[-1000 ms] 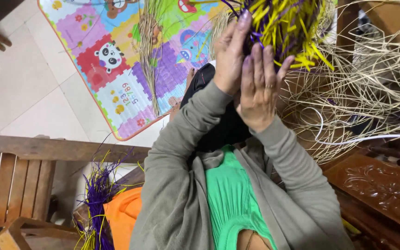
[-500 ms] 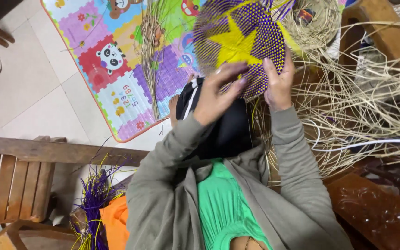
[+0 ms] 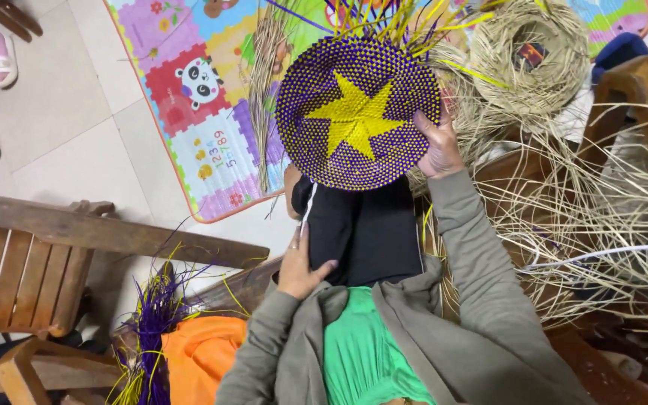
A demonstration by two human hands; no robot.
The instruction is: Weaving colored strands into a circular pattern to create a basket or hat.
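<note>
Green top (image 3: 361, 352) and grey jacket sleeves nearest camera, black trousers (image 3: 369, 232) over lap. Left hand (image 3: 301, 266) flat on left thigh, fingers loosely spread, holding nothing. Orange cloth (image 3: 200, 356) and purple-yellow strand bundle (image 3: 151, 322) low left, beside wooden chair (image 3: 31, 262). Right hand (image 3: 438, 142) grips right rim of woven disc (image 3: 358, 112), thumb over face, fingers behind. Disc purple with yellow star, held above knees, loose strands sticking off top edge. Pale straw pile (image 3: 594, 217) right. Colourful play mat (image 3: 204, 97) on tiled floor beyond; straw basket (image 3: 534, 60) top right.
</note>
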